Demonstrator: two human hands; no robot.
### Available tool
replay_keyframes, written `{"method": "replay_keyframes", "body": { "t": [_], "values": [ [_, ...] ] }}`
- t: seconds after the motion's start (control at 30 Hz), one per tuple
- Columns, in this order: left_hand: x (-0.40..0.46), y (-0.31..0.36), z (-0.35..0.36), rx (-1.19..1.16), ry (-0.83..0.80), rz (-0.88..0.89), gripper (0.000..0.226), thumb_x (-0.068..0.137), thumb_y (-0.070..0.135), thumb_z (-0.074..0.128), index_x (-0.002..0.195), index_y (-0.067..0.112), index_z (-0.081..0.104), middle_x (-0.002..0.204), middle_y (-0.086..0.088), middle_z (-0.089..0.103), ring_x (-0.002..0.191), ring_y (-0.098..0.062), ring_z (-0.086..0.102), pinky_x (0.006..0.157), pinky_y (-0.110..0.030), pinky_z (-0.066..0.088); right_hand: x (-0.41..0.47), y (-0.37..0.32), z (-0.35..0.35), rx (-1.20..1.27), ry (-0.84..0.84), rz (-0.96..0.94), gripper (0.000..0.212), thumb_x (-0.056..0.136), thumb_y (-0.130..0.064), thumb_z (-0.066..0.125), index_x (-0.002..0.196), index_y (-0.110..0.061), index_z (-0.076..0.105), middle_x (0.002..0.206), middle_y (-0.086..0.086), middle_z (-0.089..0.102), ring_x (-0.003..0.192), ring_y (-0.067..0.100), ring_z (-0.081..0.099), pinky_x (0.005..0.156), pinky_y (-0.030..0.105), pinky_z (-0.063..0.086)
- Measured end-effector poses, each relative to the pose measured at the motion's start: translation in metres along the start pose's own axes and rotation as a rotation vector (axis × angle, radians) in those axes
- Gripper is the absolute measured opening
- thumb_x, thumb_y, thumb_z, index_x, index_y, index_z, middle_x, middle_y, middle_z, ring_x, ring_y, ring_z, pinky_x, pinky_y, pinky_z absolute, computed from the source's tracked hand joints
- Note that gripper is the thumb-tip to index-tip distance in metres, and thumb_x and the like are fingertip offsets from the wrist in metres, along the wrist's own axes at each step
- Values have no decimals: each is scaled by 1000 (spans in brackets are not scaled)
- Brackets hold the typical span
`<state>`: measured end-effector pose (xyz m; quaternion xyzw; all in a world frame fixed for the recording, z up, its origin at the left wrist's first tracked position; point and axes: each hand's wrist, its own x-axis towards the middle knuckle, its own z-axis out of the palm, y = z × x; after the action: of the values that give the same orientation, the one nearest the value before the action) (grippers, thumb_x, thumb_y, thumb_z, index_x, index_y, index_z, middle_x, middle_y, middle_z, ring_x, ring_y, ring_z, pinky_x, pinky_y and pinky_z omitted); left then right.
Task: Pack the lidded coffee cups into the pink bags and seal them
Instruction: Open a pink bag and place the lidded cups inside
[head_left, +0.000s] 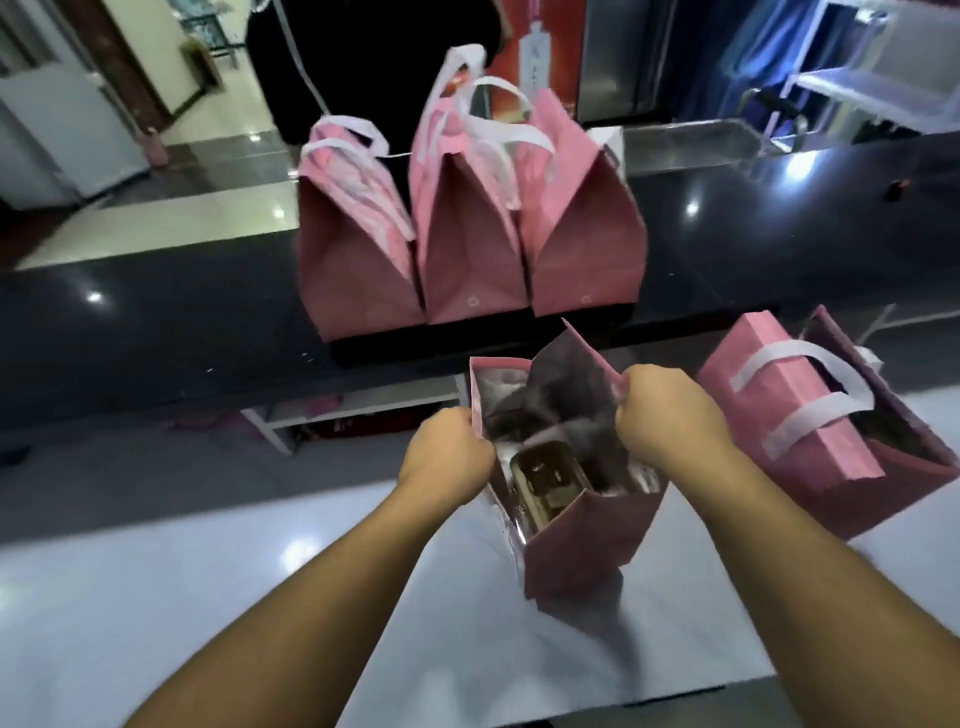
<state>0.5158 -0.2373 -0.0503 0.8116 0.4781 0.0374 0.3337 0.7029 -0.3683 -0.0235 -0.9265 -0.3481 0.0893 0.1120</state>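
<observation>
So both hands are clamped on the top rim of the open pink bag (582, 540) sitting dead center on the white table (156, 597). The left hand (449, 452) pinches the rim at 9 o'clock of the opening, the right hand (662, 410) grips it at 3 o'clock, and they're held apart with the mouth spread between them. Down inside you can make out a brownish lidded cup (545, 480) plus some silvery lining, but it's blurry, so I can't tell how many cups are in there.

Stuff around it: at 2 o'clock of that bag, just beside the right forearm, a second pink bag (795, 415) lies tilted over with its white handles (810, 384) showing. It's near but doesn't look like it's touching the hand. Up at 12 o'clock, three more pink bags stand in a row on the dark glossy counter (156, 322), tops folded in: the left bag (353, 260), the middle bag (467, 249) and the right-side bag (582, 234), packed touching each other.

Room-wise, the table from 6 to 9 o'clock is open white surface. The table's far edge sits just behind the open bag, with a gap and a shelf (358, 405) below the counter. A person in dark clothes (374, 62) stands behind the counter at 12.
</observation>
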Motion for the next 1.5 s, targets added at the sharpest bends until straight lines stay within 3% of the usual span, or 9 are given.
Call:
{"method": "replay_keyframes", "body": {
  "t": [0.1, 0.33, 0.57, 0.73, 0.83, 1.03, 1.17, 1.33, 1.5],
  "values": [
    [-26, -45, -36, -42, 77, -49, 20, 83, 12, 49, 78, 13, 68, 72, -4, 73, 65, -28, 73, 57, -43, 62, -9, -42, 12, 19, -45, -88, 7, 89, -14, 53, 90, -17, 59, 77, 1, 55, 64, 23, 52, 56, 34, 41],
    [-124, -179, -112, -110, 331, -239, 26, 94, 22, 47, 84, 17, 71, 80, -3, 75, 67, -28, 74, 63, -46, 63, -76, -182, 54, 88, -112, -375, 21, 99, -22, 42, 83, -22, 55, 75, 1, 58, 64, 22, 56, 56, 35, 42],
    [-266, -322, -176, -185, 524, -425, 26, 90, 24, 48, 76, 15, 68, 70, 1, 73, 68, -25, 71, 64, -42, 59, -211, -326, 96, 131, -214, -674, 33, 104, -34, 39, 88, -22, 65, 83, 0, 67, 72, 22, 61, 64, 39, 51],
    [-369, -404, -201, -235, 697, -571, 29, 90, 21, 51, 61, 19, 58, 57, 4, 63, 56, -21, 62, 50, -27, 41, -315, -408, 125, 108, -251, -928, 31, 105, -36, 48, 86, -22, 68, 80, 1, 68, 71, 25, 62, 59, 35, 44],
    [-428, -442, -214, -260, 764, -669, 29, 94, 19, 52, 68, 20, 64, 61, 3, 67, 59, -21, 67, 48, -30, 48, -370, -452, 143, 87, -280, -1050, 29, 104, -35, 51, 79, -26, 63, 73, -2, 63, 65, 21, 58, 52, 31, 37],
    [-527, -498, -231, -245, 920, -849, 31, 98, 20, 53, 68, 23, 62, 64, 5, 65, 57, -13, 62, 46, -21, 34, -461, -537, 176, 17, -348, -1233, 32, 103, -32, 46, 77, -25, 63, 70, -5, 63, 58, 9, 55, 48, 25, 36],
    [-578, -531, -240, -240, 970, -985, 23, 99, 19, 53, 81, 21, 68, 75, 0, 68, 65, -17, 64, 52, -25, 38, -519, -590, 194, 16, -380, -1346, 36, 102, -25, 48, 66, -26, 50, 67, -6, 60, 53, 6, 53, 42, 22, 31],
    [-627, -576, -262, -261, 1046, -1106, 22, 98, 18, 51, 90, 19, 72, 80, -2, 73, 68, -22, 70, 55, -28, 47, -580, -660, 215, -54, -466, -1499, 23, 95, -20, 50, 75, -17, 61, 72, 3, 65, 64, 23, 61, 54, 33, 49],
    [-668, -615, -286, -265, 1108, -1248, 23, 94, 16, 52, 85, 21, 71, 70, 1, 70, 62, -22, 67, 53, -29, 48, -634, -726, 236, -36, -536, -1651, 18, 92, -17, 50, 82, -17, 65, 74, 3, 66, 64, 25, 63, 56, 34, 54]
  ]
}}
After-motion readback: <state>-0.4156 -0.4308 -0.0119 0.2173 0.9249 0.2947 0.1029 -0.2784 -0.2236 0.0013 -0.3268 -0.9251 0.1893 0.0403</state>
